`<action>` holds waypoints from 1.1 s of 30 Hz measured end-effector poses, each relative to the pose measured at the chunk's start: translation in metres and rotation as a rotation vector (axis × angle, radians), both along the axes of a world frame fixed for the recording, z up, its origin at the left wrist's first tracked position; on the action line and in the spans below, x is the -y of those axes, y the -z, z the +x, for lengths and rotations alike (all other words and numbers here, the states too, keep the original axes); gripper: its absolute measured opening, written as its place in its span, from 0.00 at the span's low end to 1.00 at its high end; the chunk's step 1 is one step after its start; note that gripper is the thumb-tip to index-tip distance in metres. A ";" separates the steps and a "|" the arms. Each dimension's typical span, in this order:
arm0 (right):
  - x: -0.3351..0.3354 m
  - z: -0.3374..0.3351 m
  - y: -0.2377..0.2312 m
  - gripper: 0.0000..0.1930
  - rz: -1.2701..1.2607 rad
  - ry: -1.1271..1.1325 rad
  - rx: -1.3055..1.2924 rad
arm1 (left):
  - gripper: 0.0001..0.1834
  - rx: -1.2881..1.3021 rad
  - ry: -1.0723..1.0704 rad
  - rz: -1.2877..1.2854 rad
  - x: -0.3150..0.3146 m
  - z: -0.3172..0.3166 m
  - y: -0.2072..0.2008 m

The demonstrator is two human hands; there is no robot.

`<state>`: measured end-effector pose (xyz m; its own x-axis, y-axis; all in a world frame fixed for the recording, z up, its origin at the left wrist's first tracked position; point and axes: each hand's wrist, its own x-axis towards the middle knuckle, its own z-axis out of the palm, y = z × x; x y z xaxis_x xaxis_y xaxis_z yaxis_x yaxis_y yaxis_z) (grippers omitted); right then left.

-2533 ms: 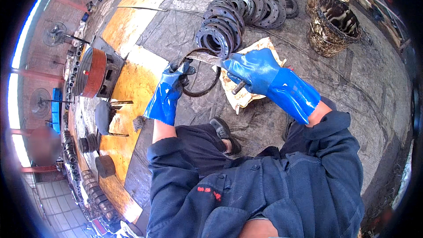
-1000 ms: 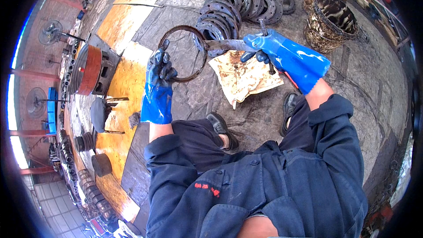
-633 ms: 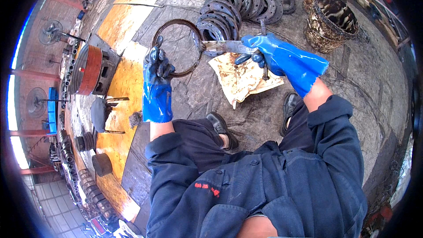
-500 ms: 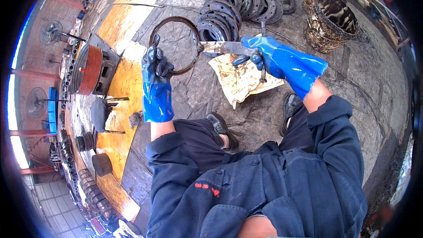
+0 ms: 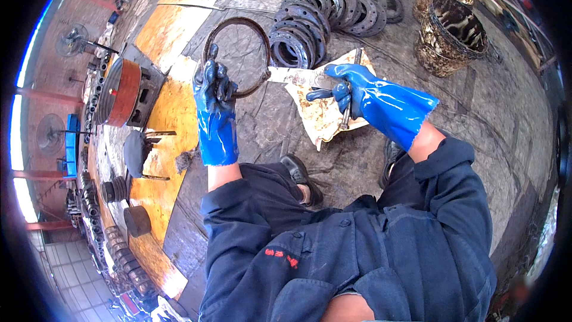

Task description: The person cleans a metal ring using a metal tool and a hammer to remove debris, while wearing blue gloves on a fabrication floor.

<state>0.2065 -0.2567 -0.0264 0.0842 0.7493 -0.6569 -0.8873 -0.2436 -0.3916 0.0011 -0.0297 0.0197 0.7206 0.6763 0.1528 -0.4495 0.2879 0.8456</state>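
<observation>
One thin, grimy, brown-black ring (image 5: 267, 50)

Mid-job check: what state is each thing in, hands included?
Left hand: gloved, closed on the ring.
Right hand: gloved, closed on the blade.
Ring: grimy, held up off the floor.
Blade: held, tip at the ring's edge.
Pale sheet: stained, rumpled.
Flanges: overlapping in a row.
Front bucket: open-topped, stained.

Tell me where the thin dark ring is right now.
In the head view, the thin dark ring is left of centre, held by the left hand, with a flat blade at its right edge.
</observation>
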 end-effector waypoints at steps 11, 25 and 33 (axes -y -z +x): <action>0.015 -0.022 -0.004 0.33 0.139 -0.091 -0.606 | 0.22 0.144 -0.032 -0.034 -0.002 0.008 0.004; 0.026 -0.010 -0.014 0.26 0.228 0.064 -0.373 | 0.19 0.125 -0.033 -0.203 -0.022 -0.007 0.024; 0.024 -0.019 0.002 0.29 0.083 0.037 -0.583 | 0.21 0.361 -0.035 -0.291 -0.029 -0.008 0.031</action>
<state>0.1879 -0.2810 -0.0286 -0.2461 0.8038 -0.5416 -0.9692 -0.1974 0.1474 -0.0069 -0.0003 -0.0113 0.6323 0.7511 0.1897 -0.7139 0.4697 0.5194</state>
